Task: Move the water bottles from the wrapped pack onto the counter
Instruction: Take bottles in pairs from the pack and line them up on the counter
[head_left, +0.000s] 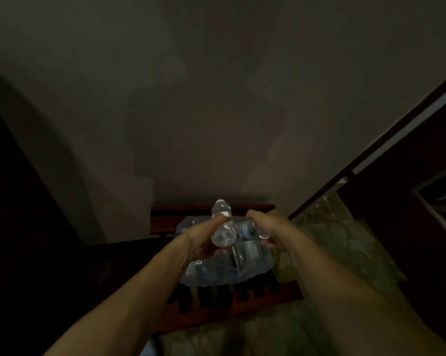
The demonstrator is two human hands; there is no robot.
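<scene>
The scene is dim. A wrapped pack point(224, 263) of water bottles sits on a dark red slatted wooden bench point(216, 301) that stands against a plain grey wall point(216, 98). The clear plastic wrap is crumpled and loose around the bottles inside.

The left hand point(206, 240) has its grip clamped on a clear bottle point(223, 227), held just above the pack with its base toward the camera and its cap end pointing at the wall. The right hand point(265, 227) reaches into the top of the pack; its fingers curl around what looks like a second bottle point(261, 233), though only a small round end shows.

To the right, a dark door frame point(371, 155) runs diagonally, with a mottled greenish floor point(345, 240) beside the bench. A dark shape fills the left edge. No label or writing is readable on the bottles or wrap.
</scene>
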